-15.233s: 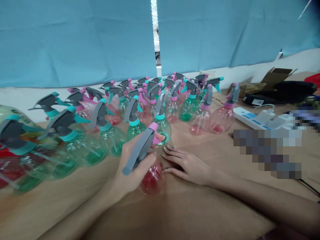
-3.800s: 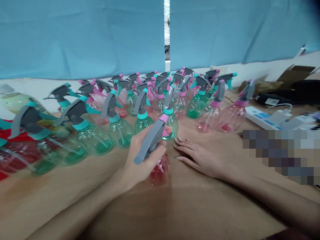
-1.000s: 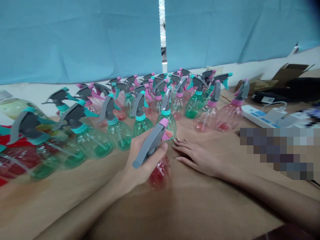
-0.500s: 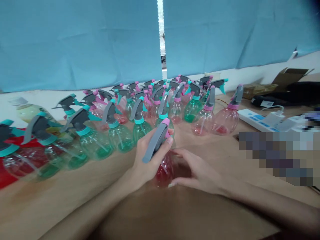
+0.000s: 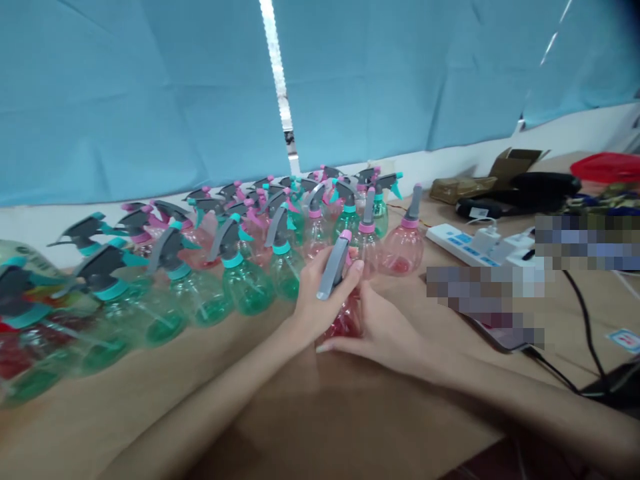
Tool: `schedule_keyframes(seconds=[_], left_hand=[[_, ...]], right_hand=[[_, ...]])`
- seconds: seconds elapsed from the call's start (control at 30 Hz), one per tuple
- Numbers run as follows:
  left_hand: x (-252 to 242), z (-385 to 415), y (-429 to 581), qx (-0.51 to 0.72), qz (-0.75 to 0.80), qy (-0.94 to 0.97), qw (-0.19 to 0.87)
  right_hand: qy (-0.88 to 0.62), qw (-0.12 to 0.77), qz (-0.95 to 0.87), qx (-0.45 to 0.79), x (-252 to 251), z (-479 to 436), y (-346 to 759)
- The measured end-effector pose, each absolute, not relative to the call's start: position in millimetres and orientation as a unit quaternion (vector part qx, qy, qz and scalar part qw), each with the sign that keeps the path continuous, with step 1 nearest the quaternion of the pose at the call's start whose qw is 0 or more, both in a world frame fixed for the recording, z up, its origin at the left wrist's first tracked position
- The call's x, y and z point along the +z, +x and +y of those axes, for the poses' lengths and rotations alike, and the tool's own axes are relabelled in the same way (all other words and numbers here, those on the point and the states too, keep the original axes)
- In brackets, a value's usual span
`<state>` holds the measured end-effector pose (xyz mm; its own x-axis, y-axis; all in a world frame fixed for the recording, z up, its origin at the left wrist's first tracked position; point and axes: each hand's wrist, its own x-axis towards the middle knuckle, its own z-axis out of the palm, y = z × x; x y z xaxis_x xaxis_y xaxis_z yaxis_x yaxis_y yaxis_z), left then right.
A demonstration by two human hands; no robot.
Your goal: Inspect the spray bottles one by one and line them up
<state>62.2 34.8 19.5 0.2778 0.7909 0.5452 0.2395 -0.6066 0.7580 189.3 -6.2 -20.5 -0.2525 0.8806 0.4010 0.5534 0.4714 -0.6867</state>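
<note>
Left hand (image 5: 320,293) grips pink spray bottle (image 5: 344,319) neck; right hand (image 5: 383,327) cups its body; bottle upright, grey trigger (image 5: 334,265) angled toward viewer.

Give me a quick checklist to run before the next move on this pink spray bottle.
1. Top grip: left hand closed on the grey spray head: ok.
2. Body grip: right hand wrapped round the pink bottle: ok.
3. Base flat on the table: cannot tell, the hands hide it.
4. Head seated on the neck: cannot tell, fingers cover the collar.
5. Room behind: not ok, standing bottles crowd close behind the fingers.
6. Distance to the power strip: ok, apart on the right.
</note>
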Motion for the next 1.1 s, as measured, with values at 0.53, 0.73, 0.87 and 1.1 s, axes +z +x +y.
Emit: schedule_keyframes(seconds=[0.53, 0.73, 0.87, 1.1], left_hand=[[-2, 26, -4, 0.412, 0.407, 0.800, 0.156], [-32, 7, -38, 0.363, 0.478, 0.792, 0.111], [-44, 5, -40, 0.356, 0.481, 0.794, 0.105], [-46, 1, -39, 0.345, 0.449, 0.820, 0.083]], right_hand=[[-0.523, 0.321, -0.790, -0.013, -2, 38, 197], [-0.546, 0.295, -0.784, -0.019, -1, 56, 189], [-0.565, 0.293, -0.771, -0.026, -1, 65, 183], [-0.574, 0.289, -0.766, -0.011, -2, 76, 177]])
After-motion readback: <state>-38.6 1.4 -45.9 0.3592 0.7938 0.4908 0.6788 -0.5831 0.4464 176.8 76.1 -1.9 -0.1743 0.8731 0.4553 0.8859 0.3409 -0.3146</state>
